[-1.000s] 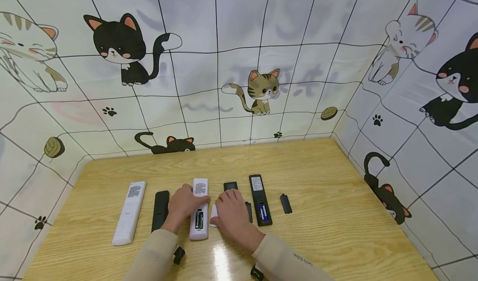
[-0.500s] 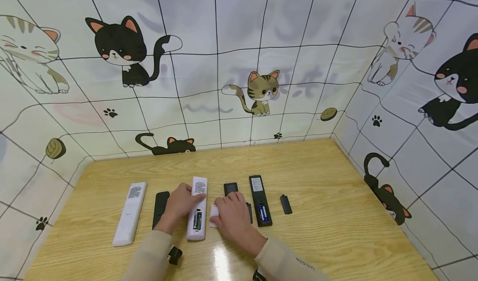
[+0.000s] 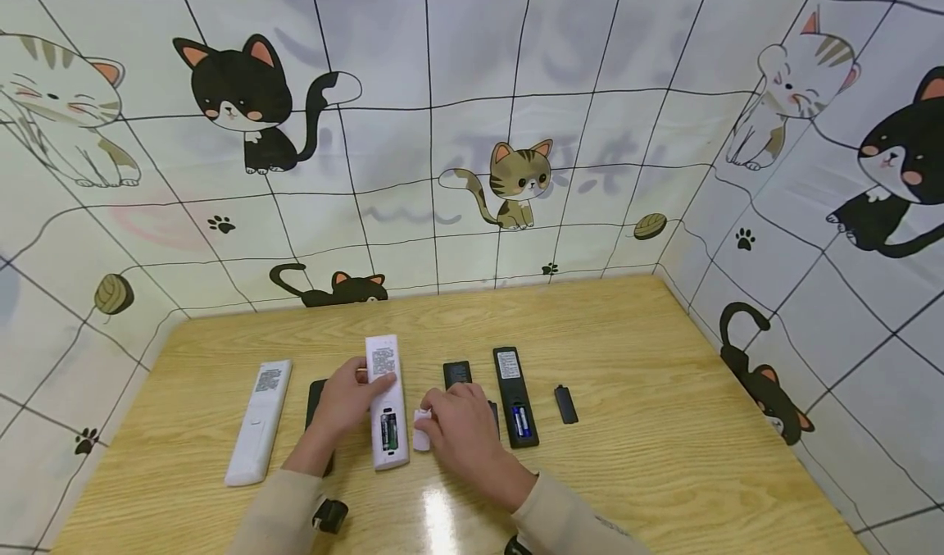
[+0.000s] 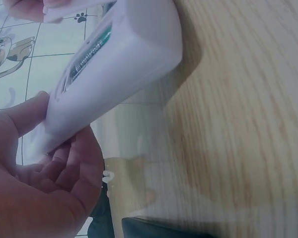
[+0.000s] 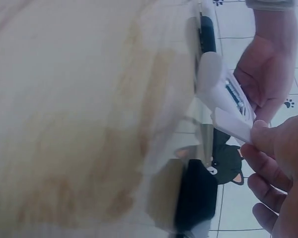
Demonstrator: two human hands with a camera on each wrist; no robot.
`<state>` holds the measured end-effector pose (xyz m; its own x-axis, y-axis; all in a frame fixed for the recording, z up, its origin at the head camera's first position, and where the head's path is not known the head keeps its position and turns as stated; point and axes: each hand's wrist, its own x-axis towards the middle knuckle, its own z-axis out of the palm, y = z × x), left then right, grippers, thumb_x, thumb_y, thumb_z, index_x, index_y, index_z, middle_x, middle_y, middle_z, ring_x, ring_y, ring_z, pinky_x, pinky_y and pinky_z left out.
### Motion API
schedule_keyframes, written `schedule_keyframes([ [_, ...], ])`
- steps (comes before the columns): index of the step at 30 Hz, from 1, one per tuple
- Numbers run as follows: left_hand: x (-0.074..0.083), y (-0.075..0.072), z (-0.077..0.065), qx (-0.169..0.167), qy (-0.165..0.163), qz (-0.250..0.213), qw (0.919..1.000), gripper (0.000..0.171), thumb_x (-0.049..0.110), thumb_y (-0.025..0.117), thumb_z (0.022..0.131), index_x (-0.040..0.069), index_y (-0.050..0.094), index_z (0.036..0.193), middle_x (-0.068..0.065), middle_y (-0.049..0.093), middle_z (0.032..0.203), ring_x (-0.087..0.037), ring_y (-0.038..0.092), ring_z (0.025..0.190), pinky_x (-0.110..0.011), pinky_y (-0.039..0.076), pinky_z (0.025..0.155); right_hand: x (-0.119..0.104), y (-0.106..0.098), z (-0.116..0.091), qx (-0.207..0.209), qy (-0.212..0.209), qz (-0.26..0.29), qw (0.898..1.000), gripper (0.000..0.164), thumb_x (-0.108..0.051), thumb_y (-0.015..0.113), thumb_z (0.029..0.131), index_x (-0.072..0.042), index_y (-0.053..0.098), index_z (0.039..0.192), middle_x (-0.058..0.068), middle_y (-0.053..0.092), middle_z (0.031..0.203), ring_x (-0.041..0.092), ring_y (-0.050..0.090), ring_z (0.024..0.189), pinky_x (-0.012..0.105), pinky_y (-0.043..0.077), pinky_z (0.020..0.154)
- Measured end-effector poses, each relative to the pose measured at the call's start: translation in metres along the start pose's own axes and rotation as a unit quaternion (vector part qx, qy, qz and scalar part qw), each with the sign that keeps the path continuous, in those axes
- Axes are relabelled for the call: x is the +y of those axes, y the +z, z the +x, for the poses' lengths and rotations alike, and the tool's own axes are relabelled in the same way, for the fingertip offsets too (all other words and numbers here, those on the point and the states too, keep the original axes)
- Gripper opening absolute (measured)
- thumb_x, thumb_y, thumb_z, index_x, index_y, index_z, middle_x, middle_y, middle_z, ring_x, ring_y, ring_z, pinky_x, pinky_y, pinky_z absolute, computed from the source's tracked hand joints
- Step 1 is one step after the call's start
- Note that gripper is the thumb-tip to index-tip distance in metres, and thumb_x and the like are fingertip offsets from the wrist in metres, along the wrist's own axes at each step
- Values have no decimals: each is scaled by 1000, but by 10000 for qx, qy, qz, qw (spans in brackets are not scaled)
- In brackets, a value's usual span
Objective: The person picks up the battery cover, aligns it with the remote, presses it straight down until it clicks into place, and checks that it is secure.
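My left hand (image 3: 341, 401) holds a white remote control (image 3: 383, 375) by its upper part, thumb across the face and fingers curled beneath. The remote lies back side up, its battery compartment open with batteries (image 3: 388, 430) inside. In the left wrist view the white remote (image 4: 124, 64) is tilted, its near end above the table. My right hand (image 3: 466, 436) pinches a small white battery cover (image 3: 421, 430) between thumb and index finger, just right of the remote. In the right wrist view the cover (image 5: 232, 126) overlaps the remote's lower end.
Another white remote (image 3: 258, 424) lies at the left. A black remote (image 3: 315, 395) is partly hidden behind my left hand, and a dark one (image 3: 456, 372) behind my right. Farther right are a black remote (image 3: 515, 395) with blue batteries showing and a black battery cover (image 3: 565, 404) on the wooden table (image 3: 664, 465).
My left hand has shifted the white remote slightly left and away from me, lifting and tilting it. The white cover shows more clearly between my right thumb and finger.
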<state>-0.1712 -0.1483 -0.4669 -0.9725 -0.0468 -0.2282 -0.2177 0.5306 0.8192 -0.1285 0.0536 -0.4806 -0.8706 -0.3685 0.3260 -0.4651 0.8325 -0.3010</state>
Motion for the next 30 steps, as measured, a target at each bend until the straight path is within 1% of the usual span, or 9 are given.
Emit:
schedule_keyframes([
  [5,-1,-4,-1,61,127,-208,9997,48,38,66,92,6,55,126,-13,66,109,-16,63,87,-26,48,69,2,-7,-1,127,10,166,9998,17,-40,68,89,-23,66,93,-14,64,73,11,57,85,34,43,91],
  [10,0,-5,-4,20,280,-525,9982,45,36,67,92,7,56,126,-11,68,108,-15,64,86,-27,51,71,5,-18,-5,316,-99,229,9992,17,-39,71,87,-23,66,92,-14,58,67,10,56,81,34,43,90],
  [14,4,-3,-7,-57,386,-768,9963,43,32,68,92,8,57,126,-11,69,106,-14,65,84,-27,53,72,5,-31,-10,394,-88,277,9988,17,-38,71,86,-24,67,93,-13,62,71,9,56,80,35,44,89],
  [17,9,1,-11,-120,443,-853,9953,42,29,69,92,8,57,126,-11,69,106,-14,65,84,-28,54,71,8,-39,-14,360,-8,275,9990,18,-39,71,85,-24,68,94,-13,65,75,8,56,80,35,45,88],
  [20,12,7,-14,-167,519,-847,9949,43,29,69,91,7,57,126,-11,70,104,-14,65,83,-29,54,71,13,-45,-18,394,30,410,9984,17,-38,73,84,-24,69,93,-13,63,73,7,54,76,37,45,88],
  [24,14,20,-15,-298,576,-956,9933,42,26,71,90,7,58,125,-9,71,101,-14,66,80,-30,55,68,22,-50,-23,504,12,590,9970,16,-34,76,82,-24,69,92,-13,62,71,5,54,75,37,45,87],
  [27,16,30,-16,-487,597,-1193,9899,40,23,71,90,7,58,124,-8,72,99,-15,68,79,-31,56,67,29,-51,-27,633,-32,577,9963,16,-32,77,81,-23,70,93,-13,65,73,5,56,78,34,46,84],
  [30,19,39,-17,-645,670,-1324,9868,39,22,71,90,6,58,123,-8,72,99,-15,68,79,-31,57,67,35,-53,-30,784,-106,573,9952,15,-29,78,81,-23,70,93,-13,66,74,5,55,78,31,45,79],
])
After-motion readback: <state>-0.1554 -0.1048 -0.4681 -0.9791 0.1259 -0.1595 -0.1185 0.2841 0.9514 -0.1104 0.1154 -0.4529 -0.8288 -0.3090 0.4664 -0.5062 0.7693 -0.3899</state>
